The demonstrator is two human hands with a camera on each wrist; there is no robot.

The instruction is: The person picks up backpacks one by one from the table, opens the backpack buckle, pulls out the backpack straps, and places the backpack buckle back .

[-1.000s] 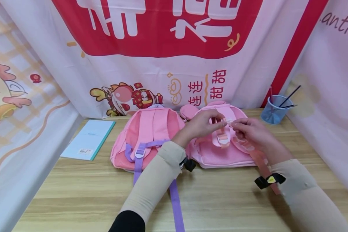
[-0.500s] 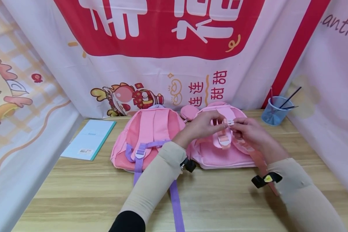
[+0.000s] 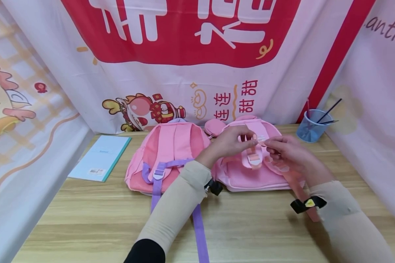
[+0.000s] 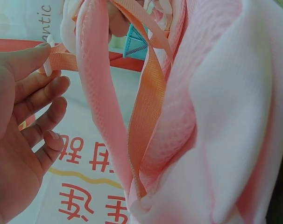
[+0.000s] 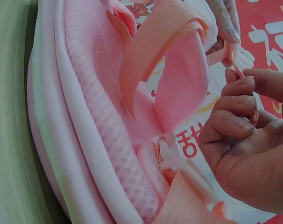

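A pink backpack [image 3: 243,179] lies with its shoulder straps up at the centre right in the head view. Over it, the left hand [image 3: 232,140] pinches a small white plastic buckle [image 4: 49,56] between thumb and index finger, its other fingers loosely spread. Orange webbing [image 4: 64,60] runs from that buckle to the padded shoulder strap [image 4: 97,84]. Facing it, the right hand [image 3: 288,149] has its fingers curled round a thin orange strap end [image 5: 237,67], which leads up to the buckle. A broad orange strap [image 5: 165,35] loops in front of the backpack's mesh back.
Left of it lies another pink backpack [image 3: 166,142] with purple straps [image 3: 197,226] trailing over the wooden table [image 3: 85,226]. A light blue notebook [image 3: 100,159] is at the left. At the back right stands a blue pen cup [image 3: 311,128]. Printed cloth [image 3: 184,91] hangs behind.
The right hand moved in close to the left hand at the buckle, then back slightly to the right, the strap end in its fingers. The left hand stays nearly in place.
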